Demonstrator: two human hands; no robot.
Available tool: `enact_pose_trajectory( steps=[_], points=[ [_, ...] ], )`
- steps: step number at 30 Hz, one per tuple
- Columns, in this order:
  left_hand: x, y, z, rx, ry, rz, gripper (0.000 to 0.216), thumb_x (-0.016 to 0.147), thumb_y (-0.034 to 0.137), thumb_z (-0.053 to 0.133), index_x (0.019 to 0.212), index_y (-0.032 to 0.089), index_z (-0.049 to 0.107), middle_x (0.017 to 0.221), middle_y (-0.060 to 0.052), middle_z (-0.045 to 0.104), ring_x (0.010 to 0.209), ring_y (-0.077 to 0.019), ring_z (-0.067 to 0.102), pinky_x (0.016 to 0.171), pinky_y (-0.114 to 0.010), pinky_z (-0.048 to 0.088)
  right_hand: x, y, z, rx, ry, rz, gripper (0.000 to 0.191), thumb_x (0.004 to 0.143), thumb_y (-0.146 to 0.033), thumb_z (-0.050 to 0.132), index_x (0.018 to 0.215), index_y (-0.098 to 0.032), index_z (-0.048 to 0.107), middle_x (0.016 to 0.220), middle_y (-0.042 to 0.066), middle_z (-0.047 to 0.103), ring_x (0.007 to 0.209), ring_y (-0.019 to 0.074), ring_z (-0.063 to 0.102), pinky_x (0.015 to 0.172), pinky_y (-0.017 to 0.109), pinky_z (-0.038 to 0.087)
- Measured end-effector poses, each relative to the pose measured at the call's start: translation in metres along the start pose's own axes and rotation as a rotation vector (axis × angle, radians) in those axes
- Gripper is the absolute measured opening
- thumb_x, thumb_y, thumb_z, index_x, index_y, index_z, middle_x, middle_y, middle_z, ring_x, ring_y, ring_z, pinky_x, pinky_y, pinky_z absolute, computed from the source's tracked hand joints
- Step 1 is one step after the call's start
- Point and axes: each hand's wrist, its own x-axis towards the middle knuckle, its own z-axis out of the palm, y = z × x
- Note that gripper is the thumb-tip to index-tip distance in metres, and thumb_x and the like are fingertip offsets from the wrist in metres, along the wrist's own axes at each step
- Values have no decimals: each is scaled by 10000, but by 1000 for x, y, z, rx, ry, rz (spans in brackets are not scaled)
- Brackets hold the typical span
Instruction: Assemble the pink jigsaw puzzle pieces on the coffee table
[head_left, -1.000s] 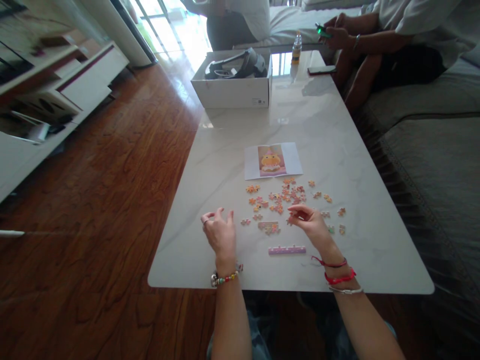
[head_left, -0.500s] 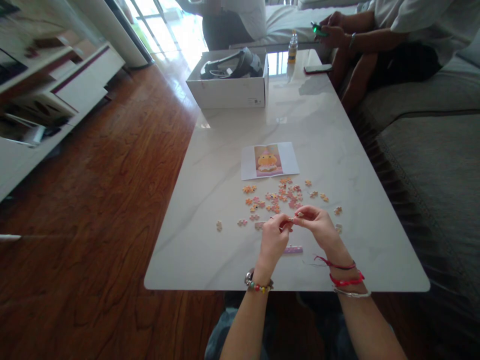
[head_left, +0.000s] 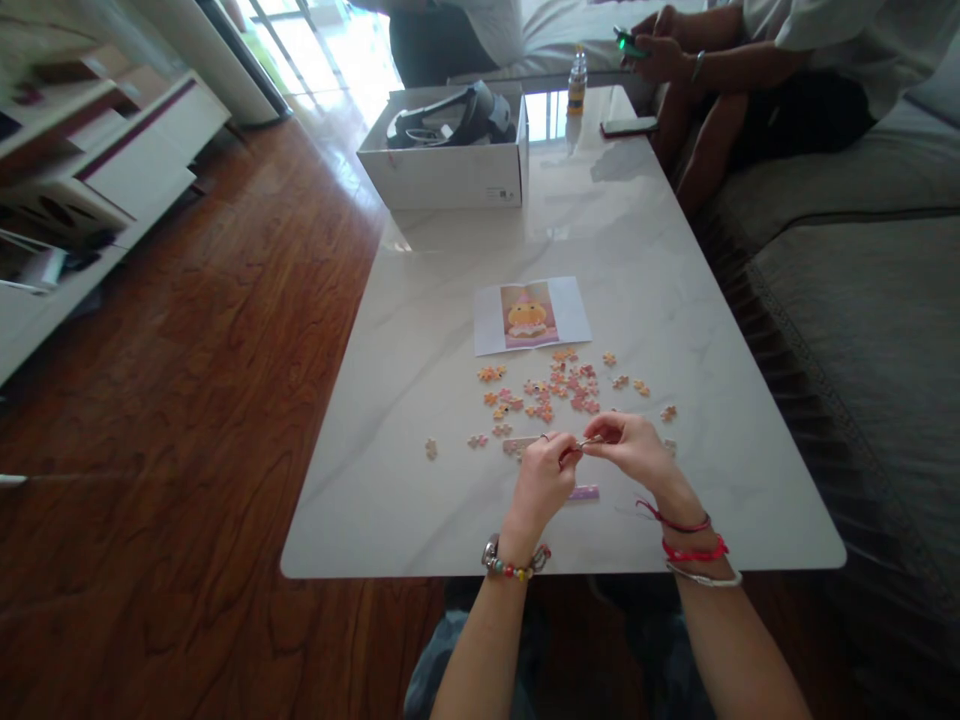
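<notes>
My left hand and my right hand meet above the white marble table, fingertips pinched together on a small puzzle piece between them. Several loose orange and pink puzzle pieces lie scattered just beyond my hands. A joined purple strip of pieces lies under my hands, partly hidden. One stray piece sits alone to the left. A printed reference picture of an orange figure lies past the scatter.
A white box holding a dark headset stands at the table's far end, with a small bottle and a phone beside it. Another person's hands hold a device at the far right. A grey sofa runs along the right; wooden floor lies left.
My left hand has left the table's left part and come across to meet my right hand; both now pinch a piece together. A stray piece lies where the left hand was.
</notes>
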Motion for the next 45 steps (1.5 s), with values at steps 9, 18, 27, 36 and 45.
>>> enact_pose_trajectory(
  steps=[9, 18, 27, 36, 45],
  points=[
    [5, -1, -1, -107, -24, -42, 129, 740, 165, 471, 662, 186, 571, 583, 16, 547, 587, -105, 485, 561, -208, 336, -5, -1, -10, 189, -96, -1, 467, 606, -258, 680, 1051, -188, 558, 778, 33, 660, 707, 154, 620, 652, 280, 509],
    [2, -4, 2, 69, 3, -7, 140, 747, 131, 465, 648, 170, 557, 620, 6, 547, 606, -98, 478, 582, -209, 330, -1, 4, -2, 34, -82, -25, 263, 650, -219, 619, 888, -173, 517, 695, 13, 628, 667, 141, 613, 614, 260, 500],
    [5, -4, 3, 44, -44, -20, 111, 771, 177, 497, 715, 173, 593, 654, -2, 599, 629, -101, 530, 599, -205, 392, 0, 4, -8, 132, -169, -36, 398, 638, -246, 643, 1000, -187, 489, 722, -2, 614, 695, 134, 606, 660, 273, 505],
    [-13, -48, -86, 382, 326, -453, 356, 715, 303, 598, 1032, 152, 536, 895, -77, 592, 773, -172, 566, 748, -317, 446, 5, 13, 10, -218, -83, -158, 444, 645, -63, 547, 1062, -198, 478, 755, -3, 616, 657, 116, 594, 636, 254, 498],
    [-14, -88, -92, 503, 405, -654, 92, 723, 220, 533, 793, 167, 561, 749, -49, 575, 759, -192, 553, 728, -313, 432, 8, 13, -10, -543, 183, -330, 354, 698, -79, 533, 1031, -199, 551, 1048, 72, 588, 944, 188, 550, 766, 320, 473]
  ],
)
